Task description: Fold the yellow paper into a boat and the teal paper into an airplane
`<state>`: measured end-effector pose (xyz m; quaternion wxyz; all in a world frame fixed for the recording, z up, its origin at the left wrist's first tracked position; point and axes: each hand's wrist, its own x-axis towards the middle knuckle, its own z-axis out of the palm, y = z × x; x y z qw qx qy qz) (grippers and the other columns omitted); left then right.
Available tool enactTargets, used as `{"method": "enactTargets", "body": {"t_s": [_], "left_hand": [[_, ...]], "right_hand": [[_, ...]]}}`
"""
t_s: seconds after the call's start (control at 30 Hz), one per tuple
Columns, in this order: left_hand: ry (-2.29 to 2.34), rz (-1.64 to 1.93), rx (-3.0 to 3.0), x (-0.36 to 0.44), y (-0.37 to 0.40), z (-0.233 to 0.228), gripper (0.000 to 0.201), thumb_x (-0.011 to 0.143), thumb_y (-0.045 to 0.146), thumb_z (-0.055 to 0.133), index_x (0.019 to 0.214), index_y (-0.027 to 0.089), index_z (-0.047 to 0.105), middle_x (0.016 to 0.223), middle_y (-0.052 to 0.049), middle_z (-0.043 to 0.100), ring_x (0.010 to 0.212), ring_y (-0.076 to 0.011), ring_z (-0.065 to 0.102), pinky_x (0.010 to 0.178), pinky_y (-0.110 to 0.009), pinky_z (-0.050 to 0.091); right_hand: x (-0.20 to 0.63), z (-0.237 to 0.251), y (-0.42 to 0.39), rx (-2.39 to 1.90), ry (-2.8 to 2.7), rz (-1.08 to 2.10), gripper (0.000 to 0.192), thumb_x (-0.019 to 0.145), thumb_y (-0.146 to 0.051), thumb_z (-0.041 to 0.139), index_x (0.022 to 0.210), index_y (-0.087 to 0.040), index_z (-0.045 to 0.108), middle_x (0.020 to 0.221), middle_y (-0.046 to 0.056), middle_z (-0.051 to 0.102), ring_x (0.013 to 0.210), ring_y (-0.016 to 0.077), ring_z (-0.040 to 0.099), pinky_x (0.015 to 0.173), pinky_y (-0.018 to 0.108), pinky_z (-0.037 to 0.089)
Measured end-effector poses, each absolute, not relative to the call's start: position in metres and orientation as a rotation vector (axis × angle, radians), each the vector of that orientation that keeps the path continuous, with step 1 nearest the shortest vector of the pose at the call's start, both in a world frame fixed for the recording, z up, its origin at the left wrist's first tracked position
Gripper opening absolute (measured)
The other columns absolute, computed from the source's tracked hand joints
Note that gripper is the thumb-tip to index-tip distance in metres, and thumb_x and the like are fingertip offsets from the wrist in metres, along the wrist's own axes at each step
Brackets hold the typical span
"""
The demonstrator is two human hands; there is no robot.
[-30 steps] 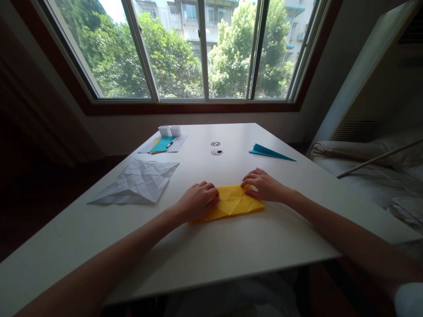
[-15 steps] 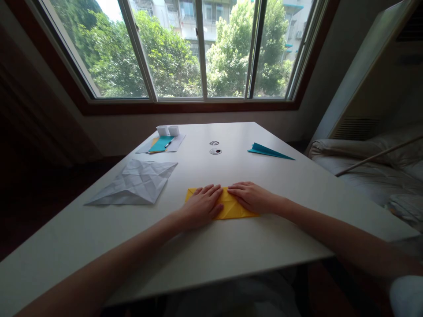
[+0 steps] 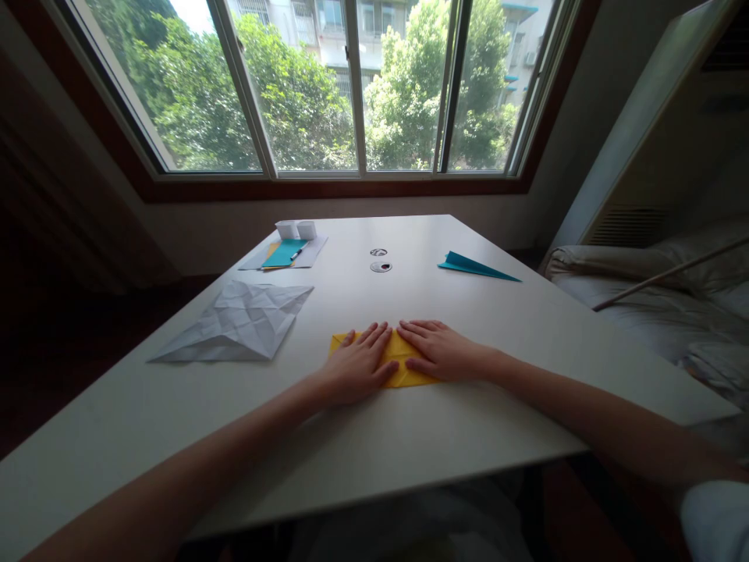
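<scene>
Presently both hands, left (image 3: 358, 365) and right (image 3: 440, 351), are pressed flat, ungripped, on yellow paper (image 3: 402, 361); uneven pressure could skew the crease.

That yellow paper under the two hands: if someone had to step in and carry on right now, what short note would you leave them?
Left hand: flat, fingers spread, pressing the left part of the yellow paper.
Right hand: flat on its right part, fingertips nearly meeting the left hand's.
The paper lies folded and creased on the white table, near the front edge.
Done: several folds, paper pressed flat.
Left: what the shape lacks cannot be told from here.
Nearby: a creased white sheet to the left, a teal folded paper far right, a pile of sheets with a pen at the back.
</scene>
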<state>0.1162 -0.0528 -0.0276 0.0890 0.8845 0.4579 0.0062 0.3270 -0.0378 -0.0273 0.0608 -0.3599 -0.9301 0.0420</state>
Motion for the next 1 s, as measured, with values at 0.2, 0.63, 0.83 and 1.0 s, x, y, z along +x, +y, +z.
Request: {"method": "enactTargets", "body": {"t_s": [0.2,0.63,0.83,1.0], "left_hand": [[1.435,-0.130,2.538,0.106,-0.050,-0.021,0.085,0.080,0.069,0.018,0.142,0.012,0.005,0.147,-0.011,0.003,0.135,-0.0263,0.004,0.106,-0.048,0.009],[1.349,-0.467,2.444,0.056,-0.028,0.001,0.107,0.064,0.074,0.046,0.141,0.017,-0.001,0.144,-0.018,-0.006,0.133,-0.0360,-0.004,0.101,-0.058,0.010],[1.534,-0.439,2.394,0.051,-0.017,-0.002,0.101,0.068,0.076,0.036,0.141,0.018,-0.004,0.145,-0.013,-0.011,0.133,-0.0320,-0.011,0.102,-0.057,0.005],[1.529,-0.438,2.388,0.050,-0.014,-0.003,0.104,0.067,0.077,0.035,0.141,0.018,-0.006,0.145,-0.013,-0.012,0.133,-0.0308,-0.012,0.102,-0.056,0.004]], "right_hand": [[0.342,-0.026,-0.034,-1.254,-2.854,0.335,0.088,0.075,-0.071,0.033,0.142,-0.018,0.013,0.147,0.014,0.011,0.134,0.0325,0.010,0.106,0.052,0.008],[0.377,-0.020,-0.026,-1.470,-2.900,0.484,0.115,0.053,-0.077,0.053,0.142,-0.020,0.008,0.147,0.014,0.008,0.132,0.0393,0.004,0.105,0.056,0.006],[0.382,-0.019,-0.019,-1.531,-2.897,0.461,0.116,0.055,-0.078,0.050,0.142,-0.018,0.002,0.148,0.012,0.001,0.133,0.0377,-0.002,0.106,0.055,0.002],[0.386,-0.016,-0.013,-1.578,-2.918,0.542,0.124,0.051,-0.078,0.053,0.141,-0.015,-0.004,0.147,0.013,-0.001,0.132,0.0395,-0.003,0.103,0.059,0.002]]}}
